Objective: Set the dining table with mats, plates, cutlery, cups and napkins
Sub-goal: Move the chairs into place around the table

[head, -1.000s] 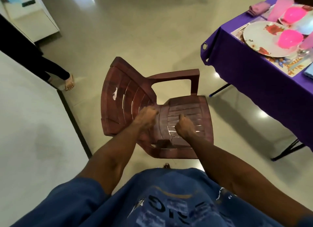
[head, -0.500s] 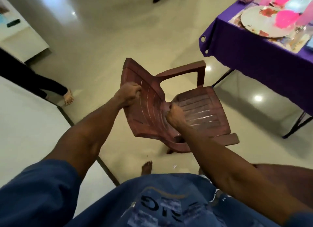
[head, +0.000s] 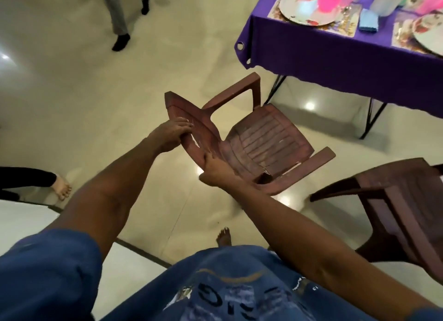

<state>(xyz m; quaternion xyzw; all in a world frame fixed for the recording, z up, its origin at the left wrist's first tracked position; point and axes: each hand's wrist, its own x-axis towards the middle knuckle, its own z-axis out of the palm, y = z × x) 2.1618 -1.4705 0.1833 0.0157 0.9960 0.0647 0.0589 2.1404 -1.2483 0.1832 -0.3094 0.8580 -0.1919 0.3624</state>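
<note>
A single head-worn camera looked steeply down past the wearer's chest, close to the brown chair at centre; the purple-clothed table lay farther off at two o'clock.

A room with a glossy pale floor and plastic chairs

The cream tiled floor reflects ceiling lights as bright spots. A brown plastic chair is at the centre, a second brown chair at 4 o'clock. The surface with a purple cloth on thin black legs is at 1 o'clock. A white area with a dark border lies at 8 o'clock.
</note>
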